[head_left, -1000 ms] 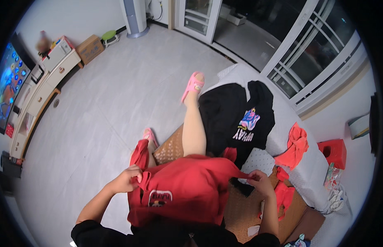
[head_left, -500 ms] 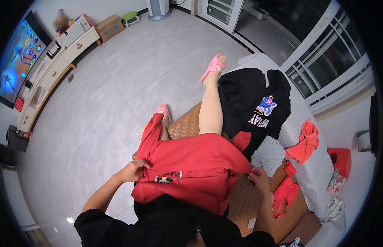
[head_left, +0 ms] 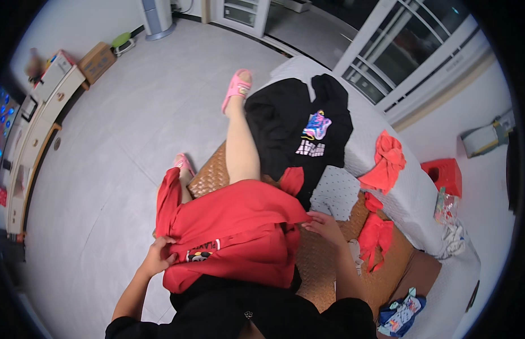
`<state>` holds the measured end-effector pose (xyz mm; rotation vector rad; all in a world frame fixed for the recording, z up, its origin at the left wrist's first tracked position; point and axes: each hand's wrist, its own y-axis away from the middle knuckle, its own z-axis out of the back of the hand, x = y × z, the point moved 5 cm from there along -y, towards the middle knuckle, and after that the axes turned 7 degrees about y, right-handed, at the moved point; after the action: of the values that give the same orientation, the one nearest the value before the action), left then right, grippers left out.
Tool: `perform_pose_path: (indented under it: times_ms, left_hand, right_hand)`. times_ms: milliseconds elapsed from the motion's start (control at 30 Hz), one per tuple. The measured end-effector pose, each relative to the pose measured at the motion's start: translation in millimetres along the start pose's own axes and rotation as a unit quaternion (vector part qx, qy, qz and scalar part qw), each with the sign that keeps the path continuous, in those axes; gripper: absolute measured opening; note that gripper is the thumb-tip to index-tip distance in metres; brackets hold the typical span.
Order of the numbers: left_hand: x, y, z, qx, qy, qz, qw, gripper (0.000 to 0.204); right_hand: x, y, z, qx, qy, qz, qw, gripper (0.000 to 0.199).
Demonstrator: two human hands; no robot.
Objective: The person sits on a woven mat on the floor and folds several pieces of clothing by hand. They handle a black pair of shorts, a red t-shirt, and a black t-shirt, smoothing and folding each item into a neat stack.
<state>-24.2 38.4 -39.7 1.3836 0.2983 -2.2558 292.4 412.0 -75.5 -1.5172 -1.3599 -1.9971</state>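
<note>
1 red garment (head_left: 234,217) is held spread over the legs (head_left: 241,150), its left edge pinched in the closed left grip (head_left: 158,257), its right corner in the closed right grip (head_left: 323,226).

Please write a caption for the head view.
Left hand and right hand hold a red garment across the legs, near a black printed garment.

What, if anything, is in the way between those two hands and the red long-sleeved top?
Nothing visible: the left hand grips the red long-sleeved top at its left edge and the right hand pinches its right corner. The black printed garment lies beyond, not between.
</note>
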Motion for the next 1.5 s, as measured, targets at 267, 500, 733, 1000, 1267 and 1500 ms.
perform_pose_path:
  times_ms: [267, 500, 733, 1000, 1267, 1500]
  left_hand:
    - [4.3, 0.1, -3.7, 0.022, -0.045, 0.056, 0.997, 0.029]
    - [-16.1, -7.5, -15.8, 0.013, -0.068, 0.005, 0.998, 0.036]
    - [-5.5, -7.9, -17.3, -0.092, -0.083, -0.001, 0.992, 0.028]
    - [-8.1, -12.8, -18.7, -0.096, -0.074, 0.032, 0.992, 0.024]
    - [-5.9, -10.5, -19.6, -0.086, -0.069, 0.040, 0.993, 0.027]
    - [-6.1, -12.5, -20.8, -0.080, -0.068, 0.039, 0.994, 0.027]
  right_hand:
    - [-15.9, -8.8, 3.2, -0.014, 0.039, -0.005, 0.999, 0.027]
    - [-18.4, -15.4, 4.7, -0.109, 0.120, 0.076, 0.984, 0.018]
    - [-21.1, -25.2, 6.5, -0.179, 0.221, 0.044, 0.958, 0.016]
    - [-98.0, -60.2, 3.2, -0.175, 0.148, 0.023, 0.973, 0.018]
    - [-116.8, -70.6, -12.7, -0.214, 0.166, 0.052, 0.961, 0.029]
    - [-81.9, -60.7, -29.2, -0.252, 0.379, 0.205, 0.867, 0.025]
